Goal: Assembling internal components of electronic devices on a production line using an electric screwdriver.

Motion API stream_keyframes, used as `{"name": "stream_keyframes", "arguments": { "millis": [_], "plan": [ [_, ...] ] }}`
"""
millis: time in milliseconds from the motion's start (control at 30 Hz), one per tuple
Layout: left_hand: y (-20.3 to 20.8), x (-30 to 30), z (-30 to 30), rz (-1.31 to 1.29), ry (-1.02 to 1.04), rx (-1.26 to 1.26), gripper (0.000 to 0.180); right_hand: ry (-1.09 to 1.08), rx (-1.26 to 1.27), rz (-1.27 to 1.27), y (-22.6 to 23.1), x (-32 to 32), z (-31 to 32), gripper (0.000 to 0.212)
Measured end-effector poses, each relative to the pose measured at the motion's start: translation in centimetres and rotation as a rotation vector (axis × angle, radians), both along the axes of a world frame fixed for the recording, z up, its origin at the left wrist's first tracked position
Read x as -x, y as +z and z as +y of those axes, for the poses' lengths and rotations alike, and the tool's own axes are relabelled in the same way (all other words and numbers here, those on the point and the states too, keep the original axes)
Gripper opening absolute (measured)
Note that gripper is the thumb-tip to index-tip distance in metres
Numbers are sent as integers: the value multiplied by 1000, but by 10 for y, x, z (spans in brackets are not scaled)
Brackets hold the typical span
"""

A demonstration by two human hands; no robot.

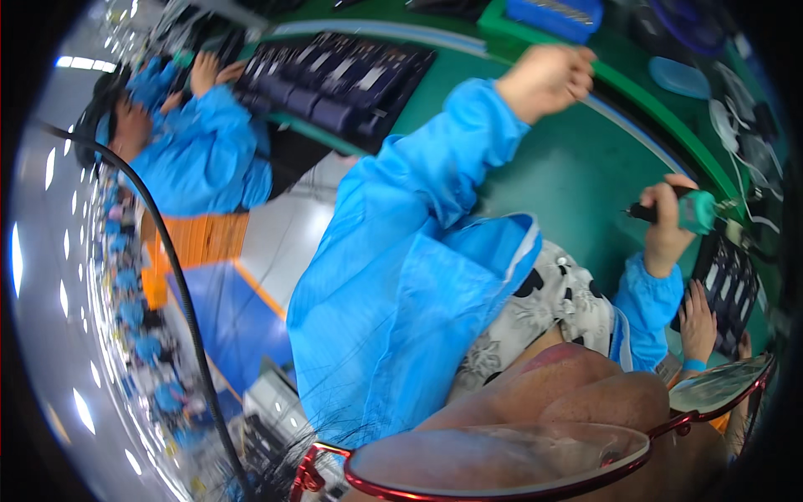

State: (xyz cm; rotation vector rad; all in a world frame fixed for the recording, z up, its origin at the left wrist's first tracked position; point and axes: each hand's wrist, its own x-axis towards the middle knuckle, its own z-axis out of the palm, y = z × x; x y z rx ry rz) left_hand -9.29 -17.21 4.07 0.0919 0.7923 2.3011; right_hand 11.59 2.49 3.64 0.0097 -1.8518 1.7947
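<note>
My right hand (pixel 663 230) is wrapped round a black and teal electric screwdriver (pixel 696 211), held over the right side of the green table with its black tip pointing left. My left hand (pixel 548 82) is raised near the table's far edge, just below a blue bin (pixel 556 17) of small parts. Its fingers are curled together; whatever they may hold is hidden or too small to make out. Both my arms wear blue sleeves. Between my hands lies the green tabletop (pixel 552 188).
A green rail (pixel 661 105) runs along the back, with a light-blue dish (pixel 679 77) and white cables (pixel 740 151) behind it. At left, a co-worker in blue (pixel 201 159) sits by a black tray of dark parts (pixel 335 79). Another person's hand (pixel 697 322) touches a dark tray (pixel 728 280) at right.
</note>
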Motion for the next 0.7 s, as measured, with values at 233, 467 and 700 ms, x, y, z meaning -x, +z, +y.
{"name": "stream_keyframes", "arguments": {
  "millis": [233, 467, 700],
  "plan": [
    [34, 172, 37, 1406, 1155, 985, 29, 88, 65, 25, -6, -9, -17, 21],
    [19, 110, 73, 1909, 698, 1252, 38, 109, 96, 73, -42, -37, 3, 20],
    [11, 87, 69, 1697, 529, 1399, 67, 323, 231, 90, -58, -20, 7, 30]
  ]
}}
